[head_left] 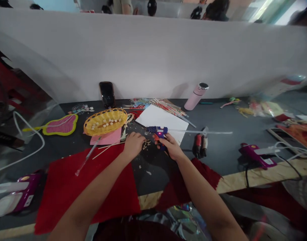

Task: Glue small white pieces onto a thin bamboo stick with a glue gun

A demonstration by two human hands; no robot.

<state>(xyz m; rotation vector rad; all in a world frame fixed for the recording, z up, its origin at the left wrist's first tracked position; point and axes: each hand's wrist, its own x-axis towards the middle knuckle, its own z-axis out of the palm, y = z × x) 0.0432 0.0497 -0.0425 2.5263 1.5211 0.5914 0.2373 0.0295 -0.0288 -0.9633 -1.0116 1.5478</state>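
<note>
My right hand is wrapped round the handle of a blue hot glue gun with a lit red light. A long clear glue stick juts from its back toward the right. The nozzle points left, above my left hand. That hand's fingers are pinched together near the nozzle, and what they hold is too small to make out. Between the hands lies a little heap of pale beads on the dark table. Beyond the glue gun rests a white sheet.
A yellow basket with small white pieces stands at left, beside a phone. Red cloth covers the front left. Pliers and a pink bottle are at right. Purple power strips with cables flank both sides.
</note>
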